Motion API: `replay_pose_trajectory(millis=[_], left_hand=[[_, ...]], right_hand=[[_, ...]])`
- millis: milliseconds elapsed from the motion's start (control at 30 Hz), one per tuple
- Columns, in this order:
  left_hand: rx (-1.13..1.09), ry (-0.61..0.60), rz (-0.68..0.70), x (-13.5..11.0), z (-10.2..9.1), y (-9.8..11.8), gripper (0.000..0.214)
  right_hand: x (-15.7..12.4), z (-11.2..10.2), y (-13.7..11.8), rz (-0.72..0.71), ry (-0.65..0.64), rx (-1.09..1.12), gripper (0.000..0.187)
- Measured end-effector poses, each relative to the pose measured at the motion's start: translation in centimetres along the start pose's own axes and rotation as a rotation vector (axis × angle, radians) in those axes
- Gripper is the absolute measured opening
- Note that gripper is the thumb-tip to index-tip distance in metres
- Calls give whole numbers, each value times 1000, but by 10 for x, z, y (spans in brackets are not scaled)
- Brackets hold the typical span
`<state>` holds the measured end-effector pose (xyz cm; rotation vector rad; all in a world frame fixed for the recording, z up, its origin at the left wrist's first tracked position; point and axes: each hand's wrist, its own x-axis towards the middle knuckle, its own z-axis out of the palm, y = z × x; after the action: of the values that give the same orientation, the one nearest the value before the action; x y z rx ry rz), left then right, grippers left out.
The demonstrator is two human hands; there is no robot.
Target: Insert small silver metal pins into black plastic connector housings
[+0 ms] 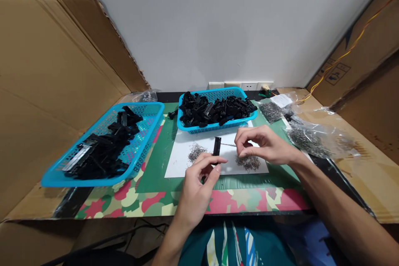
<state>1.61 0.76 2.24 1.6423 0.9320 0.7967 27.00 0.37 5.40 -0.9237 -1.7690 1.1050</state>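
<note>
My left hand [199, 183] pinches a small black plastic part [217, 146] and holds it upright above the white sheet [177, 162]. My right hand [264, 144] hovers just to its right with fingertips pinched on a thin metal wire piece [230, 144] that points toward the black part. Two small heaps of metal wire pieces lie on the sheet, one [196, 151] left of the part and one [248, 163] under my right hand.
A blue basket [146, 131] with black parts sits at the left, and another blue basket [218, 126] piled with black parts stands behind the sheet. Clear bags of metal pieces [311, 139] lie at the right. Cardboard walls flank the table; wall sockets [241, 85] sit behind.
</note>
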Motion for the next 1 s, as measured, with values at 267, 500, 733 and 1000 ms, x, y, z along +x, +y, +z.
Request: replay_pose_trajectory(millis=[267,500,733,1000], left_hand=[[-271,-76,-69,7,13,2,29],[-316,-61,-75,11,16,0,26],[-196,40,30,14,21,-1,20],[90,169,170,20,24,4,13]], right_hand=[[4,23,3,-69,2,81,12],[3,21,1,-57,30,53,16],[4,22,3,109,59,51,24],[6,22,5,221,68,125,37]])
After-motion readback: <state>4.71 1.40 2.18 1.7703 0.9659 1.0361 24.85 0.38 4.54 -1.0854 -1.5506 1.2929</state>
